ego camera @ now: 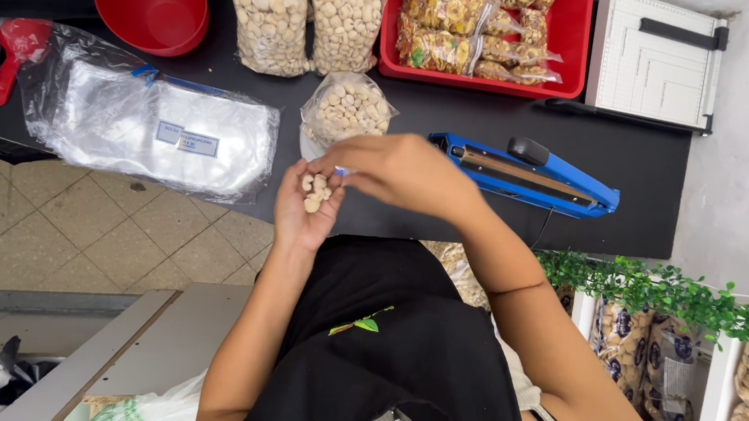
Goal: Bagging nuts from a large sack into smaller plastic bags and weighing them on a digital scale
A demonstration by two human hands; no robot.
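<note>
Several pale nuts [315, 191] lie in the cupped palm of the left hand [301, 209], whose fingers curl loosely up around them without closing. The right hand [403, 171] sits at 3 o'clock from that palm, its fingertips pinched together and touching the pile; whether they grip a nut I cannot tell. Both hands hover over the near edge of a black table [438, 116]. At 12 o'clock from the hands a small clear bag of nuts [348, 108] rests on the table. Farther toward 12 o'clock stand two larger bags of nuts [310, 19], with a red bowl [154, 16] at 11 o'clock. A flat stack of clear plastic bags [150, 130] lies at 10 o'clock. A blue heat sealer [523, 172] lies just beside the right hand at 3 o'clock. A red tray [574, 30] with packs of mixed snacks sits at 1 o'clock, and a white paper cutter [652, 59] at 2 o'clock.
</note>
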